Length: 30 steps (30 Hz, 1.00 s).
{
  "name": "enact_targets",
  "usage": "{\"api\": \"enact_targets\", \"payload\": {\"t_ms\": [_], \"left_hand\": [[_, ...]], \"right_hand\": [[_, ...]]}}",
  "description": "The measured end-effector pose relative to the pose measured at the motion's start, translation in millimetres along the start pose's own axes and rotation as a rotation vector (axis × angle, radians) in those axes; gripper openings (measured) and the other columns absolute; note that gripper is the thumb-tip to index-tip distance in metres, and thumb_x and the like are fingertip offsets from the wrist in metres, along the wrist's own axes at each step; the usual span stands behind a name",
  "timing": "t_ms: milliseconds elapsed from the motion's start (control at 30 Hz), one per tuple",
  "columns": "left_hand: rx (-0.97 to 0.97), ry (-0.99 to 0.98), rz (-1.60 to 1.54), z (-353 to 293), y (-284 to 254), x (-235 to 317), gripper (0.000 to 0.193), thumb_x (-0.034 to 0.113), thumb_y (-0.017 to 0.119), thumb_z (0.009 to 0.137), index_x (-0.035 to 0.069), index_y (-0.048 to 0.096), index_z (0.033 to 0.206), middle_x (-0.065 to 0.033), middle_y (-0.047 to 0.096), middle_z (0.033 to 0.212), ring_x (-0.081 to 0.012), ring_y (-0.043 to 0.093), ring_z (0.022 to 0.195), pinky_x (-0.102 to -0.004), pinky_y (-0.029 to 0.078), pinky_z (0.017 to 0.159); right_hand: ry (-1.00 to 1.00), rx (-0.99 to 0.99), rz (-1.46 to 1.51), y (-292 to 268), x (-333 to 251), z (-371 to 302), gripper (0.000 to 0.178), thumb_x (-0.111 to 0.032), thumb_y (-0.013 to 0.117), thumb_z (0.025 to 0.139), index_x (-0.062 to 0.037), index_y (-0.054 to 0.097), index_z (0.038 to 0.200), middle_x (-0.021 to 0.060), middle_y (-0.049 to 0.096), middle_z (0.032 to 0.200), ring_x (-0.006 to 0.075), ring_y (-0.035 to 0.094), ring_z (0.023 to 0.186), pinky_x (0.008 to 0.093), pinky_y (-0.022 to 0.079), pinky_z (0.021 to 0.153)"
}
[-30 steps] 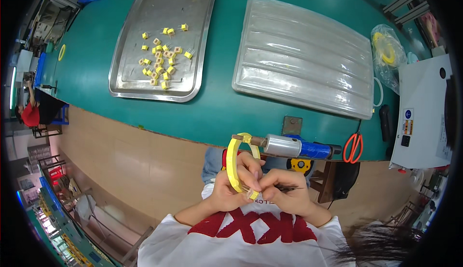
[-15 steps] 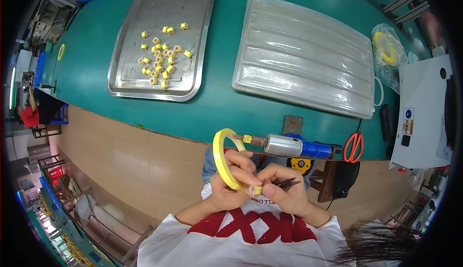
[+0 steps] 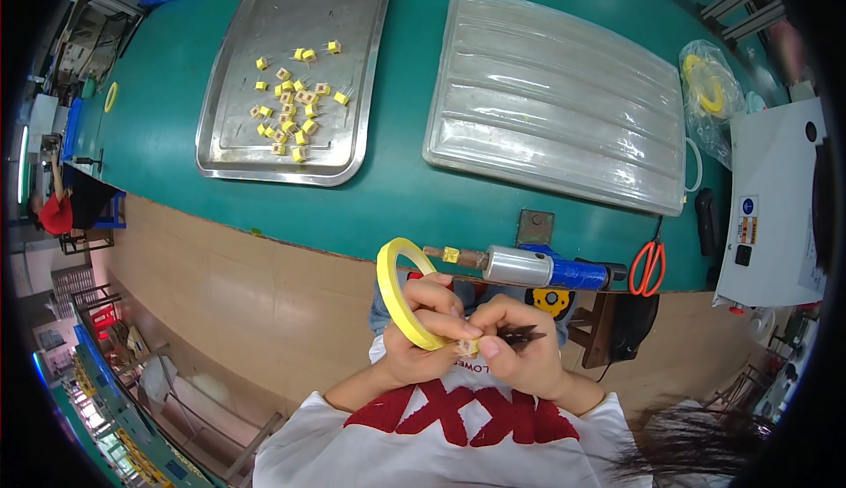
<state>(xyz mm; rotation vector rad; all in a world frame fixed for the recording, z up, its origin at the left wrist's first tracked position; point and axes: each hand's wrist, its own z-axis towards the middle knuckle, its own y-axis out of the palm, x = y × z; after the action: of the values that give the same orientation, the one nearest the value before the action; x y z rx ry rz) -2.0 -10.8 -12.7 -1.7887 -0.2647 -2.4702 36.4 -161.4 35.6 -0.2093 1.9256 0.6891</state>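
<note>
In front of my chest, my left hand (image 3: 427,325) is closed, with a roll of yellow tape (image 3: 389,290) looped around its fingers. At its fingertips sits a small yellow-wrapped coil part (image 3: 468,347) with a pale body. My right hand (image 3: 524,347) is closed too, its thumb and forefinger meeting at that part. From the right hand's grip a dark pointed tool (image 3: 523,336) sticks out; its kind is hard to make out. How far the tape runs onto the part is hidden by the fingers.
A metal tray (image 3: 352,158) on the green bench (image 3: 401,136) holds several yellow coil parts (image 3: 300,100). Right of it lies a ribbed clear plastic tray (image 3: 555,100). A silver-and-blue spindle tool (image 3: 529,268), orange-handled scissors (image 3: 648,268) and a white machine (image 3: 775,206) line the near right.
The tape roll has shifted slightly left and tilted. Both hands stay together at the small coil part, with the fingers only slightly moved.
</note>
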Motion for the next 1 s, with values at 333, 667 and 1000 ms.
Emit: {"api": "enact_targets", "payload": {"t_ms": [333, 667, 1000], "left_hand": [[0.053, -0.152, -0.325, -3.3, 5.0, -2.9, 0.019, 0.013, 0.078, 0.077, 0.010, 0.067, 0.091, -0.0032, 0.048, 0.093, -0.0139, 0.052, 0.081, -0.0415, 0.037, 0.100], [0.032, -0.117, -0.227, -1.1, 3.7, -1.6, 0.018, 0.014, 0.077, 0.078, 0.009, 0.067, 0.092, -0.0036, 0.048, 0.094, -0.0143, 0.053, 0.082, -0.0417, 0.038, 0.099], [0.100, -0.056, -0.031, 1.0, 2.6, -1.2, 0.020, 0.015, 0.080, 0.074, 0.010, 0.069, 0.091, -0.0023, 0.048, 0.090, -0.0135, 0.054, 0.074, -0.0414, 0.041, 0.093]], "right_hand": [[0.041, -0.155, 0.080, -13.8, 0.6, 11.4, 0.021, -0.015, 0.068, 0.087, 0.0046, 0.063, 0.093, 0.0036, 0.058, 0.079, 0.0083, 0.049, 0.069, 0.0223, 0.039, 0.062], [-0.146, -0.152, 0.063, -14.9, 18.6, 16.0, 0.020, -0.007, 0.074, 0.081, 0.0016, 0.065, 0.097, -0.0016, 0.053, 0.071, 0.0037, 0.041, 0.060, 0.0209, 0.033, 0.053], [-0.086, -0.144, -0.015, -17.0, 8.1, 15.2, 0.024, -0.005, 0.072, 0.081, 0.0013, 0.065, 0.103, -0.0040, 0.043, 0.064, 0.0034, 0.037, 0.058, 0.0200, 0.030, 0.053]]}}
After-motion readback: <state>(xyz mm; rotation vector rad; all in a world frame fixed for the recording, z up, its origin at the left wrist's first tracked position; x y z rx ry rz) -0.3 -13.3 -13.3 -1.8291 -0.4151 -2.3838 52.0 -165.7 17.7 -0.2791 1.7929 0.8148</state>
